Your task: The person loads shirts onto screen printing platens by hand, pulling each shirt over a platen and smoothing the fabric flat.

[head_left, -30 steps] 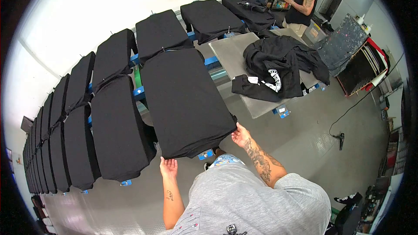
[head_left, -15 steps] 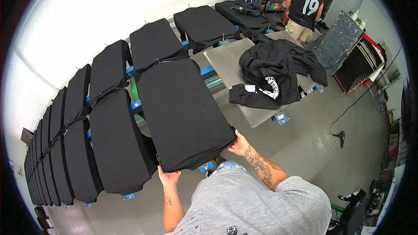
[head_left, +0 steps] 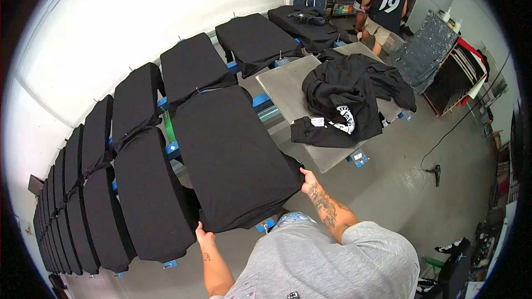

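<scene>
A black garment (head_left: 238,158) is stretched flat over the board nearest me, its loose edge hanging around the near end. At its near left corner, my left hand (head_left: 204,233) pinches the edge of the cloth. My right hand (head_left: 309,181) grips the same garment at the near right corner, where the fabric is drawn outward. Part of the fingers on both hands is hidden by the cloth. To the right, a crumpled black sweatshirt (head_left: 338,97) with a white print lies across a bare metal board (head_left: 280,80).
Several boards covered in black fabric (head_left: 152,194) curve away to the left in two rows, on blue brackets (head_left: 172,148). Three people stand at the back, one in a numbered black jersey (head_left: 388,5). A corded black tool (head_left: 438,175) rests on the floor at right.
The view has tilted slightly, so the boards sit lower in it. My left hand has shifted outward to the left, and the garment's right corner is pulled farther out by my right hand.
</scene>
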A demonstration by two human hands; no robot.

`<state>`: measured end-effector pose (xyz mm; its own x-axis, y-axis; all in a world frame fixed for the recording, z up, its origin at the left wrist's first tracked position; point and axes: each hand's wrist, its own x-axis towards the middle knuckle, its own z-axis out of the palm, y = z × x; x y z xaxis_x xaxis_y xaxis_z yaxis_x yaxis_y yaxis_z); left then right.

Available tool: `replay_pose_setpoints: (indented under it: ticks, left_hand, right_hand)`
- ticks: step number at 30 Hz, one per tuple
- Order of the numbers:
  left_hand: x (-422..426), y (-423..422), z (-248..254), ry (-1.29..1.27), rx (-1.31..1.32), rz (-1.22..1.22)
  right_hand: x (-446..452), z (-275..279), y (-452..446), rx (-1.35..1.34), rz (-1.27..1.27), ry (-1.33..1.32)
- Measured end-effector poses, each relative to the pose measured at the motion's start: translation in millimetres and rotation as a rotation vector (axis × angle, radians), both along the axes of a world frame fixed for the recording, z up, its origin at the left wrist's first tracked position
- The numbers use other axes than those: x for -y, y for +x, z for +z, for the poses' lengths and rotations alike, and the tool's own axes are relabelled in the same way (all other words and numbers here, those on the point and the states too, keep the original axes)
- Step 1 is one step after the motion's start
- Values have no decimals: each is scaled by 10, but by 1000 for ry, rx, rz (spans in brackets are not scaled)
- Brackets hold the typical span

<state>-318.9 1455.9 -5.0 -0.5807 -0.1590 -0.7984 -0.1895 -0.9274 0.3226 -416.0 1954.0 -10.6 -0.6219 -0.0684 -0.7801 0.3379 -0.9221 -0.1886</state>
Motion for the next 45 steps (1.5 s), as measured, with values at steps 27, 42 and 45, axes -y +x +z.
replay_pose_setpoints:
  ticks: [27,42,45]
  left_hand:
    - [117,90,-138,-89,275,128]
    - [97,252,-260,-393,458,197]
    - [236,278,-352,-271,377,219]
  right_hand:
    - [-177,149,73,135,-13,196]
    - [-361,82,216,231,51,559]
    - [-301,155,153,259,-3,539]
